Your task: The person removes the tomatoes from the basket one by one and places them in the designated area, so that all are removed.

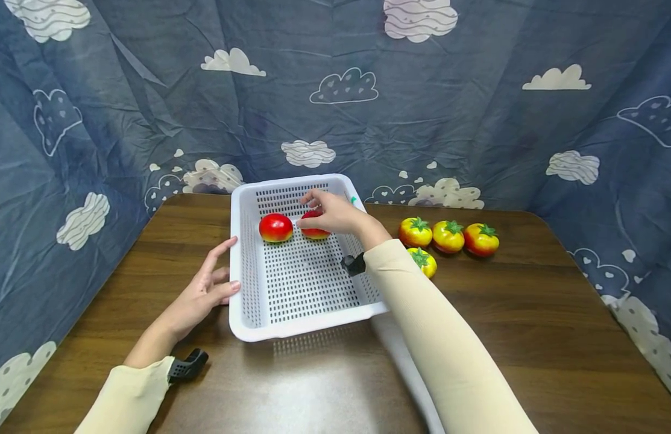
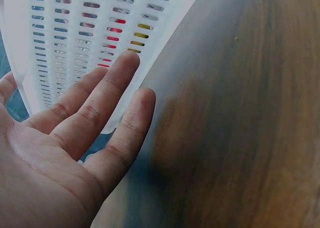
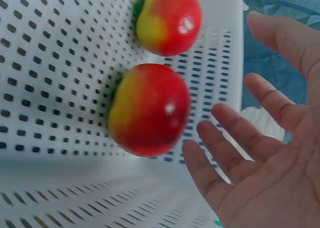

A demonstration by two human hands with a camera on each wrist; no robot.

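Observation:
A white perforated plastic basket (image 1: 308,327) stands on the table. Inside, near its far side, a red tomato (image 1: 275,228) lies to the left, and a second red tomato (image 1: 316,234) sits partly hidden under my right hand (image 1: 339,213). In the right wrist view, the fingers of that hand are spread beside the nearer tomato (image 3: 150,110), with a gap between them and its skin. My left hand (image 1: 199,295) touches the basket's left side with extended fingers. Seen from the left wrist, those fingers (image 2: 95,115) lie along the slotted wall.
Several yellow-red tomatoes with green leaf tops, one of them this tomato (image 1: 448,236), are grouped right of the basket. The lowest one (image 1: 422,263) is partly covered by my right sleeve (image 1: 438,325). A blue cloud-patterned cloth (image 1: 346,138) hangs behind the wooden table (image 1: 563,337).

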